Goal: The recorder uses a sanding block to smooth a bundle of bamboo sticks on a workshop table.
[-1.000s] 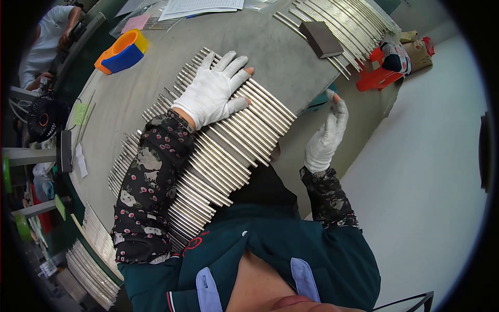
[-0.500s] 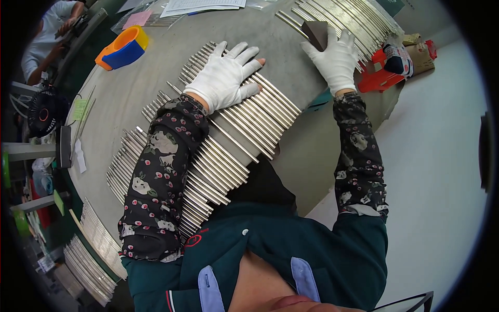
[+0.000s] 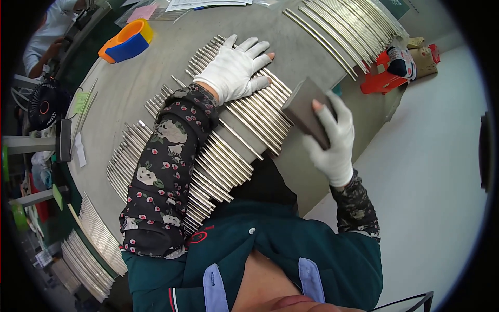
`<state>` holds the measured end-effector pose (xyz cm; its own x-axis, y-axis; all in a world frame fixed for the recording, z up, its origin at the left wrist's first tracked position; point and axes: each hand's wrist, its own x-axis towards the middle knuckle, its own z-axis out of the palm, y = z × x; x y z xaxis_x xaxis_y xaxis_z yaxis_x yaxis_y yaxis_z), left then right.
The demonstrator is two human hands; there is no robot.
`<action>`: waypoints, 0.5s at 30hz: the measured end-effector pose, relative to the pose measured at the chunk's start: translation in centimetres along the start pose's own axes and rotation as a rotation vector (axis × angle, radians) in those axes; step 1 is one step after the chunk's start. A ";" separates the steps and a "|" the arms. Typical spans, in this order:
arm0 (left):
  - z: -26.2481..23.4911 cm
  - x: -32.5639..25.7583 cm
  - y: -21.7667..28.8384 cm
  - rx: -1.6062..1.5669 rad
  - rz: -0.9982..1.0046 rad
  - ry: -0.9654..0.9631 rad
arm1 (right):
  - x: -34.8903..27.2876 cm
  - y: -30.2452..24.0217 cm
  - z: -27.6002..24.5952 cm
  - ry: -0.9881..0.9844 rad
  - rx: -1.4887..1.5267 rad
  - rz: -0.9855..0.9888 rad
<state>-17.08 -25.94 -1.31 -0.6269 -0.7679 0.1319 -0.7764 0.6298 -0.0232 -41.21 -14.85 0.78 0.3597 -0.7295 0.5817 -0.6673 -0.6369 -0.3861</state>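
Remotely, I saw the brown block (image 3: 304, 112) had left the stack (image 3: 358, 26) beyond the rod row (image 3: 223, 156), leaving the right hand (image 3: 333, 148) occupied, curled around it by the row's ends, while the left hand (image 3: 231, 73) lay spread flat atop the row, gripping nothing.

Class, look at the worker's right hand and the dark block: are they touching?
Touching. The head view shows the right hand gripping the dark block, one finger lying across its broad face.
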 end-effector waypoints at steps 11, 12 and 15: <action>0.2 -1.1 -0.4 0.018 0.038 0.057 | -5.8 -1.9 -2.1 -0.063 -0.149 0.084; -0.1 -1.1 -0.2 0.026 0.013 0.009 | -6.2 -2.4 -1.6 -0.055 -0.152 0.073; -1.2 -1.6 0.9 0.111 -0.086 0.101 | -6.8 -3.0 -1.0 -0.019 -0.099 0.120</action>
<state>-16.66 -24.00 -0.32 -0.5526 -0.7989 0.2373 -0.8327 0.5415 -0.1162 -42.32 -7.67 -1.28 0.2851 -0.8041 0.5217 -0.7669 -0.5179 -0.3791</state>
